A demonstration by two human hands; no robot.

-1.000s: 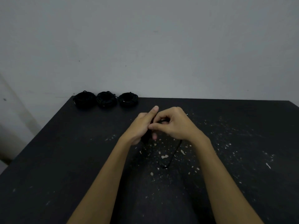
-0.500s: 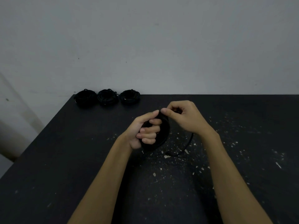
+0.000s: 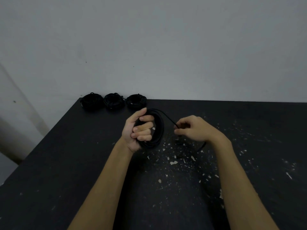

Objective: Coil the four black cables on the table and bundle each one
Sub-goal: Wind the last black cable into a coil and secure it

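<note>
The left hand [image 3: 140,130] is wrapped round the coil [image 3: 157,130] of the fourth black cable, held just above the table [image 3: 66,163]; the right hand [image 3: 192,128] pinches the free strand [image 3: 167,117] running off the coil's top. Its tail [image 3: 201,146] seems to trail on the dark tabletop behind the right wrist, hard to make out. If the left grip loosens, the loops may spring apart; a snagged tail could drag them out of shape. Three finished bundles [image 3: 114,102] sit well apart at the far edge, obstructing nothing
</note>
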